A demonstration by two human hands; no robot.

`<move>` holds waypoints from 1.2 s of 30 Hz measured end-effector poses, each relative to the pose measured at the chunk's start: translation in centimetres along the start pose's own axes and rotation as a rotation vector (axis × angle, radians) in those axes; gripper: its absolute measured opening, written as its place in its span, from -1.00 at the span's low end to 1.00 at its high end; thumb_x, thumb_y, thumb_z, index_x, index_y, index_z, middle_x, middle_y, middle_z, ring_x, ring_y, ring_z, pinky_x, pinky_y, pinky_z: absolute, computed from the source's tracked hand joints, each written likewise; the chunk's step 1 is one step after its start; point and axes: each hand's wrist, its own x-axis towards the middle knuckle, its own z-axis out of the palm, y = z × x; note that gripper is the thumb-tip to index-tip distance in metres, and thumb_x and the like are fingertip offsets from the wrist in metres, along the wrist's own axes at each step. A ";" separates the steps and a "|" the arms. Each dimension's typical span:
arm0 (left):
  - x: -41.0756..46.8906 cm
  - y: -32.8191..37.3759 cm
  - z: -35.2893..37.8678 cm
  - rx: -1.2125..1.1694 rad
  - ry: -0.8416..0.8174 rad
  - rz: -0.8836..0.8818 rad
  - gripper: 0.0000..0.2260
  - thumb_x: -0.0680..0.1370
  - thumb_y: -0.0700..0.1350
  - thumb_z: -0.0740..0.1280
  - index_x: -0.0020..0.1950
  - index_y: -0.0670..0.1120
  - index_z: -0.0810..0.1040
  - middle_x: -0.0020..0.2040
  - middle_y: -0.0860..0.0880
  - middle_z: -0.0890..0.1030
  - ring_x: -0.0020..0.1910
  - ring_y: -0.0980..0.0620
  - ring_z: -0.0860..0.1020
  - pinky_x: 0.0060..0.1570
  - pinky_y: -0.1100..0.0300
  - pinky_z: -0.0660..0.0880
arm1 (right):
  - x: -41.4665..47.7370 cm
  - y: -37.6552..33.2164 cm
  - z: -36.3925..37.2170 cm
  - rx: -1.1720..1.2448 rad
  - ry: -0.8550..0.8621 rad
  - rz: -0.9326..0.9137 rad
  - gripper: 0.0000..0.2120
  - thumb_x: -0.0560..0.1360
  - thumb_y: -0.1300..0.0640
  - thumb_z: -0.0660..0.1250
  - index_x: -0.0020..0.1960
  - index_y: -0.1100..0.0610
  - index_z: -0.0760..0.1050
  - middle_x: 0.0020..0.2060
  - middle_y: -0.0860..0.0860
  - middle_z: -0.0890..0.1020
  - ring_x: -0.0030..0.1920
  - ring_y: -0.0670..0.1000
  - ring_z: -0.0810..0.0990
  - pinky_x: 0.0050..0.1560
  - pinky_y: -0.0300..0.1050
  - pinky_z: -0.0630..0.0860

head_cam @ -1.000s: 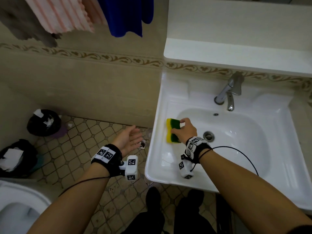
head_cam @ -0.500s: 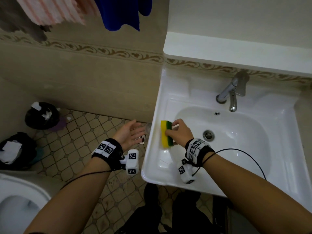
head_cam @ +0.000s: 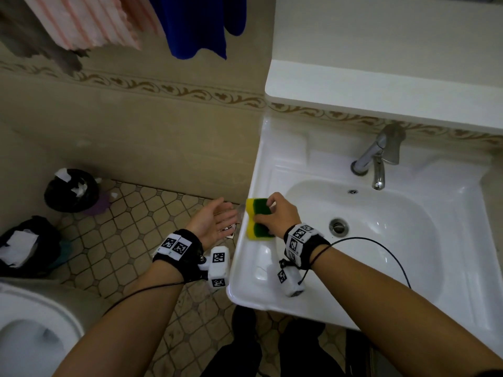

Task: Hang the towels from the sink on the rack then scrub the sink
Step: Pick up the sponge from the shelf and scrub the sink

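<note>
Overhead, towels (head_cam: 89,23) hung above the tiled floor (head_cam: 130,240) while the right hand (head_cam: 277,216) gripped a sponge (head_cam: 257,221) on the white sink (head_cam: 394,240) rim (left hand (head_cam: 212,223) loose, palm up).

**Gloss at the sink, matt beside it**

The sink (head_cam: 261,170) was white glazed ceramic, smooth and glossy. Behind its basin the tap (head_cam: 375,153) was grey metal, shiniest on the spout. On the sink's left rim the sponge (head_cam: 260,210) showed yellow foam under a rough green scouring face. Above and left of the sink hung a ribbed striped towel (head_cam: 81,20) and a smooth blue towel (head_cam: 196,25). Left of the sink the floor tiles (head_cam: 130,227) looked matt; the bin liner (head_cam: 62,197) was black plastic.
</note>
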 end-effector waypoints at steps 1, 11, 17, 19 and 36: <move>0.2 0.1 0.1 -0.005 0.003 0.004 -0.64 0.63 0.09 0.21 0.27 -0.13 0.53 0.20 -0.12 0.61 0.14 -0.03 0.57 0.06 0.04 0.51 | 0.8 -0.3 -0.4 0.018 0.029 -0.011 -0.60 0.29 0.03 0.54 -0.01 0.06 0.39 -0.05 0.11 0.60 -0.07 0.17 0.63 -0.10 0.18 0.64; 1.4 1.3 2.7 -0.085 0.017 0.091 -0.68 0.63 0.09 0.22 0.19 -0.12 0.56 0.19 -0.12 0.63 0.19 -0.07 0.57 0.11 0.02 0.53 | 8.0 -3.0 -3.6 -0.040 0.271 -0.044 -0.59 0.38 0.00 0.49 0.13 0.08 0.42 0.05 0.11 0.55 0.01 0.18 0.59 -0.05 -0.05 0.54; 1.6 1.7 3.8 -0.094 0.049 0.102 -0.66 0.63 0.08 0.22 0.23 -0.12 0.55 0.19 -0.11 0.63 0.19 -0.05 0.57 0.02 0.08 0.53 | 11.1 -6.7 -6.8 -0.038 0.478 -0.280 -0.50 0.36 0.06 0.46 0.24 0.07 0.39 0.10 0.10 0.45 -0.01 0.17 0.57 -0.11 -0.14 0.45; 1.6 1.7 4.0 -0.103 0.059 0.110 -0.66 0.62 0.07 0.23 0.24 -0.13 0.54 0.19 -0.12 0.64 0.18 -0.04 0.58 0.03 0.09 0.53 | 11.9 -7.3 -7.1 -0.157 0.460 -0.333 -0.50 0.39 0.10 0.43 0.29 0.09 0.40 0.16 0.17 0.44 0.04 0.23 0.56 -0.04 -0.06 0.53; 1.7 2.6 5.6 -0.118 0.085 0.113 -0.67 0.61 0.03 0.27 0.27 -0.16 0.51 0.20 -0.14 0.62 0.16 -0.03 0.58 0.10 0.08 0.51 | 9.9 0.3 -11.3 -0.150 0.498 0.082 -0.47 0.46 0.04 0.37 0.36 0.13 0.29 0.22 0.21 0.41 0.14 0.30 0.53 0.07 0.11 0.53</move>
